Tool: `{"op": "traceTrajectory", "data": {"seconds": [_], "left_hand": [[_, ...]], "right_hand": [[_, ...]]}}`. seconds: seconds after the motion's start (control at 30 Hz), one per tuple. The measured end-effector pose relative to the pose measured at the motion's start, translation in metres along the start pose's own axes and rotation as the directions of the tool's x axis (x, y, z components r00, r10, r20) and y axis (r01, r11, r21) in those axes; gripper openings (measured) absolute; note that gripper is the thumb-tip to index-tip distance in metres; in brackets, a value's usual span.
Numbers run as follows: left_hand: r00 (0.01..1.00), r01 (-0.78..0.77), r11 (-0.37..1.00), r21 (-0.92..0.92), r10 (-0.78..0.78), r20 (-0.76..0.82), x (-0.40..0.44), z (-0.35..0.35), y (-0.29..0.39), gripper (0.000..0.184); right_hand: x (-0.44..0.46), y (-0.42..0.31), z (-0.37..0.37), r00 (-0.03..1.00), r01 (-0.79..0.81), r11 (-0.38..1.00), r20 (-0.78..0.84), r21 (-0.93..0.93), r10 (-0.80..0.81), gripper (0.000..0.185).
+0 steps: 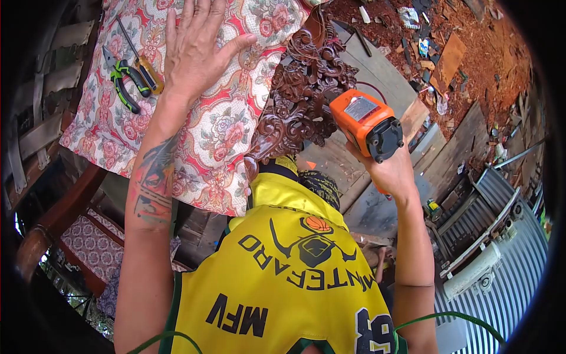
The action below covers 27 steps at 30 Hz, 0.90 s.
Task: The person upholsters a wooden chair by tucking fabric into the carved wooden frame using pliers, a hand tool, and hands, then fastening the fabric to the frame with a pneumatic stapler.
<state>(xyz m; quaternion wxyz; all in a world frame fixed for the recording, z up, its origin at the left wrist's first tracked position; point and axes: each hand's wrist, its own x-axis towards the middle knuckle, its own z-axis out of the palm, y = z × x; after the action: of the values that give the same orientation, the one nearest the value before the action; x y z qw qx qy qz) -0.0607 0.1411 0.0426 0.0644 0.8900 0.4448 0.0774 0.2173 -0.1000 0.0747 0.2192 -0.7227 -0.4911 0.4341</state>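
My left hand [197, 56] lies flat, with its fingers stretched out, on the red-and-cream floral fabric [221, 127]. In my right hand [392, 171] is an orange pneumatic staple gun [361, 118] with a black bolted end cap facing me. Its nose points toward the dark carved wood [295, 94] along the fabric's edge; whether it touches the wood is hidden. Left of my left hand, green-and-black pliers [125, 82] and a screwdriver with a yellow handle [148, 74] lie on the fabric.
Wooden boards [377, 74] extend right of the carving. Beyond them, reddish ground [495, 47] is strewn with scraps. A corrugated metal sheet [513, 283] stands at lower right. Slatted wood [44, 138] and another patterned cloth piece [91, 245] are at left.
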Motion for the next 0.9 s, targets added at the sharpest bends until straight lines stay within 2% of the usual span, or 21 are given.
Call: {"op": "traceTrajectory", "data": {"seconds": [0.2, 0.27, 0.3, 0.37, 0.43, 0.47, 0.53, 0.57, 0.6, 0.67, 0.7, 0.77, 0.8, 0.83, 0.9], "left_hand": [[1.000, -0.022, 0.997, 0.077, 0.021, 0.007, -0.004, 0.007, -0.004, 0.095], [0.978, -0.054, 0.977, 0.205, 0.093, -0.188, -0.005, 0.016, -0.005, 0.064], [0.977, -0.060, 0.975, 0.212, 0.101, -0.186, -0.010, 0.017, 0.004, 0.064], [0.996, 0.007, 0.932, 0.363, 0.024, -0.082, -0.039, 0.013, 0.034, 0.063], [0.969, -0.153, 0.930, 0.335, 0.075, 0.235, -0.072, -0.001, 0.058, 0.072], [0.919, -0.207, 0.925, 0.319, 0.073, 0.387, -0.084, -0.010, 0.073, 0.074], [0.859, -0.273, 0.940, 0.203, 0.143, 0.492, -0.122, -0.006, 0.084, 0.067], [0.858, -0.276, 0.938, 0.212, 0.141, 0.495, -0.131, -0.010, 0.086, 0.067], [0.857, -0.203, 0.976, 0.078, 0.138, 0.496, -0.140, -0.014, 0.086, 0.061], [0.854, -0.060, 0.977, -0.204, 0.156, 0.496, -0.142, -0.021, 0.082, 0.047], [0.853, -0.059, 0.978, -0.201, 0.154, 0.498, -0.135, -0.026, 0.082, 0.047], [0.955, -0.175, 0.984, -0.029, 0.177, 0.240, -0.114, -0.035, 0.087, 0.044], [0.976, -0.144, 0.984, 0.102, 0.125, 0.178, -0.106, -0.033, 0.089, 0.042], [0.976, -0.143, 0.985, 0.100, 0.124, 0.179, -0.110, -0.027, 0.086, 0.042], [0.929, -0.266, 0.948, 0.173, 0.204, 0.310, -0.125, -0.010, 0.080, 0.043]], "right_hand": [[-0.010, 0.009, -0.001, 0.997, -0.073, 0.997, 0.002, 0.011, 0.073, 0.024], [-0.014, 0.017, -0.001, 0.999, -0.033, 0.999, 0.006, -0.012, 0.033, 0.024], [-0.015, 0.019, 0.000, 1.000, 0.006, 0.999, 0.013, -0.043, -0.006, 0.024], [-0.020, 0.009, -0.003, 0.999, -0.047, 0.999, 0.016, 0.026, 0.047, 0.028], [-0.025, 0.006, -0.004, 0.997, -0.057, 0.992, -0.041, 0.116, 0.062, 0.032], [-0.030, 0.013, -0.004, 0.996, -0.083, 0.992, -0.021, 0.094, 0.085, 0.035], [-0.040, 0.021, -0.007, 0.996, -0.092, 0.993, -0.007, 0.072, 0.093, 0.035], [-0.044, 0.024, -0.008, 0.995, -0.103, 0.994, 0.004, 0.041, 0.103, 0.035], [-0.050, 0.028, -0.007, 0.993, -0.116, 0.993, -0.003, -0.015, 0.116, 0.037], [-0.059, 0.034, -0.010, 0.991, -0.136, 0.991, 0.010, -0.003, 0.136, 0.038], [-0.061, 0.036, -0.010, 0.987, -0.159, 0.987, 0.023, 0.001, 0.159, 0.039], [-0.063, 0.036, -0.010, 0.989, -0.144, 0.989, 0.018, -0.014, 0.144, 0.040], [-0.063, 0.036, -0.011, 0.991, -0.130, 0.991, 0.008, -0.032, 0.130, 0.042], [-0.065, 0.035, -0.012, 0.993, -0.117, 0.992, 0.001, -0.052, 0.117, 0.043], [-0.066, 0.027, -0.015, 0.996, -0.090, 0.994, -0.014, -0.056, 0.089, 0.045]]}}
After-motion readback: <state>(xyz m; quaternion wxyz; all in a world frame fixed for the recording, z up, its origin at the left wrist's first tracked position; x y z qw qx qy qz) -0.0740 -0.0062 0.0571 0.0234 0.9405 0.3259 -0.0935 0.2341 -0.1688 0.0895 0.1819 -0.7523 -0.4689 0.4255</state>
